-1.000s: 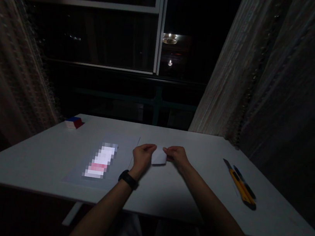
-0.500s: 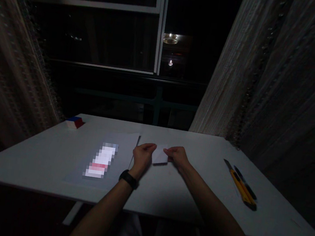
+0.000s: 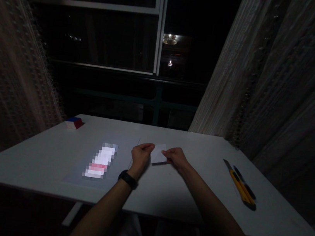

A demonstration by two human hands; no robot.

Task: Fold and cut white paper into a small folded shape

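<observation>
A small white folded piece of paper is held just above the white table, between both hands. My left hand, with a black watch on its wrist, pinches the paper's left edge with curled fingers. My right hand pinches its right edge from the other side. The light is dim and the fingertips are hard to make out.
A large sheet with a blurred patch lies left of my hands. A yellow utility knife and a dark pen rest near the table's right edge. A red and blue block sits at the far left corner. Curtains hang on both sides of a dark window.
The paper has tilted slightly between my hands, and both hands shifted a little. Nothing else on the table moved.
</observation>
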